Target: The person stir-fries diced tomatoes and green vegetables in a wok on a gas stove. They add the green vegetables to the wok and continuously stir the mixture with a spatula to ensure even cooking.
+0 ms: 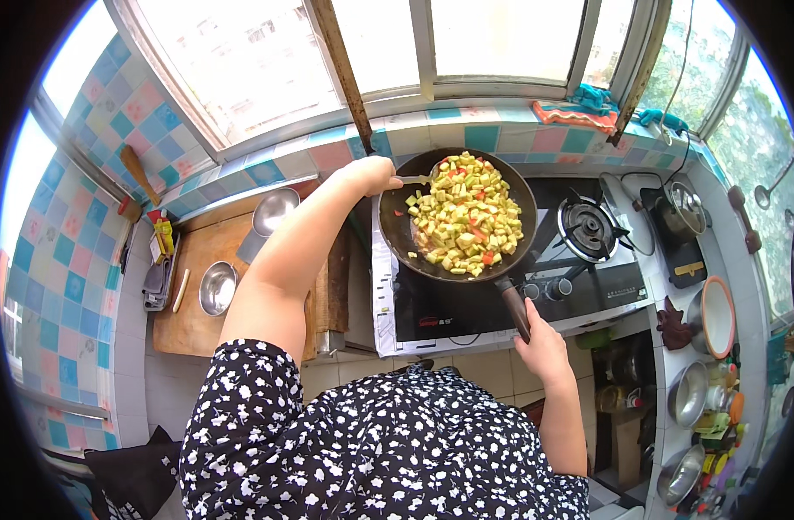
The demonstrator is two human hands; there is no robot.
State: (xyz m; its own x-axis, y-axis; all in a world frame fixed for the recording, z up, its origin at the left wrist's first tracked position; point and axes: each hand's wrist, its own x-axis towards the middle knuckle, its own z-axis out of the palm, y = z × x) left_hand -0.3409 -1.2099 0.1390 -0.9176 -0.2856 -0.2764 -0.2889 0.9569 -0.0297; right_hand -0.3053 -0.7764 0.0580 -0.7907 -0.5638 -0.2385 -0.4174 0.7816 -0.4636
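Observation:
A dark frying pan [400,251] sits over the left side of the black gas stove [440,305]. Diced green and yellowish vegetables [466,208] with small red pieces fill most of it. My left hand [375,176] is closed on the handle of a metal spatula [414,179], at the pan's left rim; the blade end is hidden by the food. With my right hand [544,345] I grip the pan's dark handle [516,314], which points toward me.
To the left, a wooden cutting board [187,321] bears a steel bowl [217,289], a second bowl [275,210] and a cleaver blade [251,246]. A bare burner [589,227] is right of the pan. Farther right stand a small pot [681,212] and a basin [717,317].

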